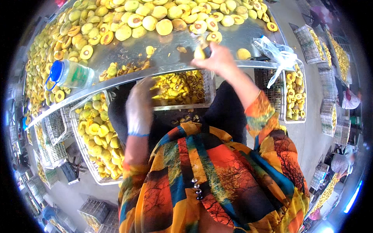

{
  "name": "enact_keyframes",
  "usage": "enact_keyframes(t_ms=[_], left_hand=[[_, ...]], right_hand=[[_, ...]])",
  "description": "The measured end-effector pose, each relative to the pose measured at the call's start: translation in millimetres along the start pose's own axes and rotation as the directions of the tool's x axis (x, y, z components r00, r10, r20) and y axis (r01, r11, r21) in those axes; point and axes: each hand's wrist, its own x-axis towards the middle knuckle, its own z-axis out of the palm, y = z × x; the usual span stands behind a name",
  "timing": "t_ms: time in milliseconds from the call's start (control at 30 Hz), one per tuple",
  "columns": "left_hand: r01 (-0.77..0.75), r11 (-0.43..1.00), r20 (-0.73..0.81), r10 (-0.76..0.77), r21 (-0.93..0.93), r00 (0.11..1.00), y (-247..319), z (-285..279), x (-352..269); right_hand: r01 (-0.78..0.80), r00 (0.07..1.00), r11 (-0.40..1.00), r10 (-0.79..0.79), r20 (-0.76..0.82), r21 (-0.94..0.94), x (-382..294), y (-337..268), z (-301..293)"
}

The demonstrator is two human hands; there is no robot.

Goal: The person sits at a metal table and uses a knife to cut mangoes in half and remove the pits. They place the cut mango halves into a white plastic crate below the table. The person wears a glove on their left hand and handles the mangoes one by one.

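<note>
My right hand (217, 58) is at the near edge of the metal table (122, 54), its fingers around a yellow-green fruit piece (199, 53); something blurred shows by the fingertips. My left hand (140, 102), in a pale glove, is blurred over the left side of a crate (212, 87) of yellow fruit pieces in front of my lap; whether it holds anything is not clear. Halved stone fruits (164, 27), some with brown pits, are heaped on the table's far side. One fruit half (214, 37) lies just beyond my right hand.
A clear bottle with a blue cap (72, 73) lies at the table's left edge, a plastic bag (276, 54) at its right. Full fruit crates stand on the floor at left (75, 131) and right (304, 96). More crates and blurred people at work (340, 163) are farther off.
</note>
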Motion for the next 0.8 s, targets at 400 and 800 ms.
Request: enact_keyframes(t_ms=[400, 800], left_hand=[[0.391, 0.534, 0.203, -0.376, -0.750, 0.904, -42, 47, 26], [0.286, 0.657, 0.111, -0.296, -0.697, 0.949, -40, 58, 16]], right_hand=[[0.341, 0.938, 0.918, -0.317, -0.141, 0.204, -75, 5, 84], [0.208, 0.978, 0.968, -0.203, -0.050, 0.137, -94, -5, 102]])
